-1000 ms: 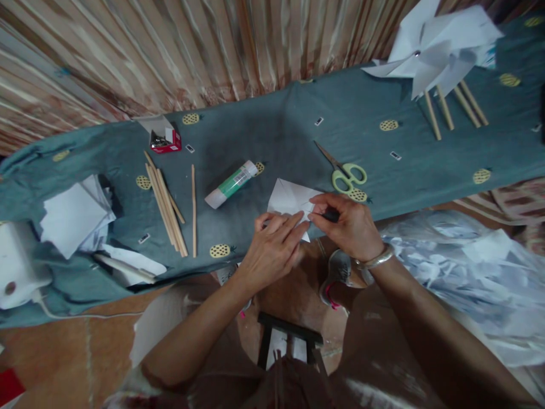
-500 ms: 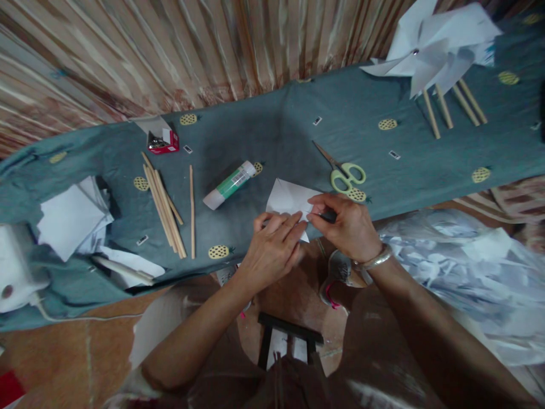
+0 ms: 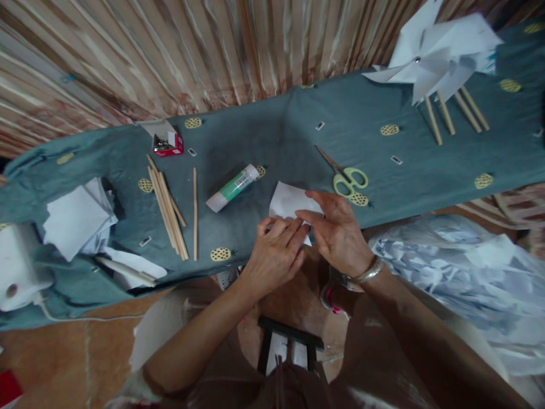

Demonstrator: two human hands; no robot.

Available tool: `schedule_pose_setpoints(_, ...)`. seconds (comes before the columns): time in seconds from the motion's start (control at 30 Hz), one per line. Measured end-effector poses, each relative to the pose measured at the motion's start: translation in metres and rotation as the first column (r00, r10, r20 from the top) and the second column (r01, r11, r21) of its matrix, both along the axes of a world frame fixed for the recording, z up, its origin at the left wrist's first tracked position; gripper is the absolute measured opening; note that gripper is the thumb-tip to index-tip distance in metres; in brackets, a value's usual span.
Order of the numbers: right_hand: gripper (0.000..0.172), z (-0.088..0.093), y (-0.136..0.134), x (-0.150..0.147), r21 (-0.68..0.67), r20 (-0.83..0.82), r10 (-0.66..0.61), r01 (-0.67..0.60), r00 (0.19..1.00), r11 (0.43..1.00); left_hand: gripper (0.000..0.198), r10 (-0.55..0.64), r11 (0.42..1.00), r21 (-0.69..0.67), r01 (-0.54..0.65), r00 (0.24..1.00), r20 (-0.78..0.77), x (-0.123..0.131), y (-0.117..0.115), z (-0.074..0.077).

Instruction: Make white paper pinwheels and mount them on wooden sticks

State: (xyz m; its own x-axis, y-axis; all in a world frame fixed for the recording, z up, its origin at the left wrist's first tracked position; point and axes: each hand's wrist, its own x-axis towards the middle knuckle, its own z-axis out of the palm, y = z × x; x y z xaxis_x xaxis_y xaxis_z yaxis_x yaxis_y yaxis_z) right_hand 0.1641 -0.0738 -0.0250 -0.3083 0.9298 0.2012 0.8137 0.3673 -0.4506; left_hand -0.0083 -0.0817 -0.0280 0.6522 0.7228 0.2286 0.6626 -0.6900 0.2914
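A folded white paper (image 3: 286, 200) lies on the grey-green cloth (image 3: 272, 136) near the table's front edge. My left hand (image 3: 276, 253) rests on its near corner, fingers lying flat on the sheet. My right hand (image 3: 338, 227), a metal bangle on its wrist, reaches in from the right. Its thumb and fingers close round the paper's right edge. The hands' fingertips almost touch over the paper. The small dark thing seen earlier in my right hand does not show.
A green-and-white glue stick (image 3: 232, 187) and green-handled scissors (image 3: 348, 178) flank the paper. Wooden sticks (image 3: 168, 207), a red box (image 3: 168, 143) and stacked white sheets (image 3: 74, 218) lie left. Finished white pinwheels (image 3: 434, 51) sit far right. A bag of paper scraps (image 3: 460, 272) lies lower right.
My right hand has shifted left over the paper and its fingers have stretched out; the dark object it held is out of sight. The left hand barely moved.
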Motion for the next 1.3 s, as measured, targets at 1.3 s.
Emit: schedule_pose_setpoints(1.3,0.035,-0.003,0.024,0.023,0.063,-0.109,-0.084,0.091,0.99,0.994,0.013,0.02,0.984,0.171,-0.048,0.986,0.163,-0.034,0.023,0.001)
